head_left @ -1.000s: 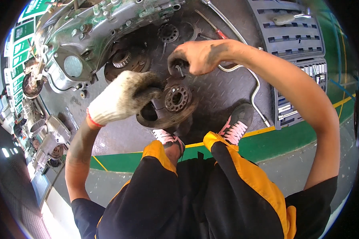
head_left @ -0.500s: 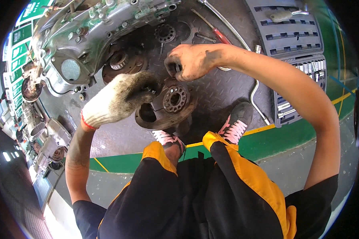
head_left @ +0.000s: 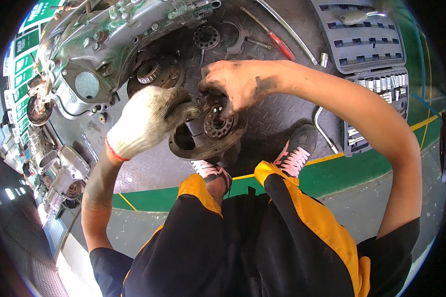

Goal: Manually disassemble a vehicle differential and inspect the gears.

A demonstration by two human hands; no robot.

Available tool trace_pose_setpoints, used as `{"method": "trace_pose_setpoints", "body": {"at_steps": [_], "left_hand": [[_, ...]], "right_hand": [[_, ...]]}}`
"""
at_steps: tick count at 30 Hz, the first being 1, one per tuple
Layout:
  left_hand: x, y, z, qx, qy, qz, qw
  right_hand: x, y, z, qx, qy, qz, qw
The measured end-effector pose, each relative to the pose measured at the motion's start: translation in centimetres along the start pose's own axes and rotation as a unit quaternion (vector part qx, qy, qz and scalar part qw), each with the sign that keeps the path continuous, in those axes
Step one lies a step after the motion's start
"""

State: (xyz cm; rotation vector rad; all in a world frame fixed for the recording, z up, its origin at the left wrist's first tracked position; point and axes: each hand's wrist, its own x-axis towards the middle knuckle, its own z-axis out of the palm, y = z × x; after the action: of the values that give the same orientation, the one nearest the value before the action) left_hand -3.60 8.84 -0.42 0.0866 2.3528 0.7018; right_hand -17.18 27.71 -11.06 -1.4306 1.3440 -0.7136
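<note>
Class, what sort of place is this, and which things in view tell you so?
It looks like a mechanical repair workshop: there is a large metal housing, an open grey case of sockets and a red-handled screwdriver.

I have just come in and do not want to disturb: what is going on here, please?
A person is working on a dark flanged metal part. The gloved left hand is curled at its upper left; its grip is hidden. The bare right hand has its fingers at the holed ring on that part. A red-handled screwdriver lies beyond, and a grey socket case is open at right.
</note>
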Motion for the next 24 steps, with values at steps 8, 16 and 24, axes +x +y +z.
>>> {"method": "trace_pose_setpoints", "body": {"at_steps": [8,16,24], "left_hand": [[0.0,-1.0,0.0,-0.225,0.021,0.065,0.972],[-0.1,0.0,0.5,-0.276,0.082,0.031,0.957],[-0.7,-1.3,0.1,-0.199,0.086,-0.089,0.972]], "right_hand": [[-0.5,0.9,2.1,-0.030,0.101,-0.041,0.994],[-0.4,1.3,2.3,0.002,0.117,-0.081,0.990],[-0.6,0.7,2.5,-0.015,0.131,-0.062,0.989]]}}
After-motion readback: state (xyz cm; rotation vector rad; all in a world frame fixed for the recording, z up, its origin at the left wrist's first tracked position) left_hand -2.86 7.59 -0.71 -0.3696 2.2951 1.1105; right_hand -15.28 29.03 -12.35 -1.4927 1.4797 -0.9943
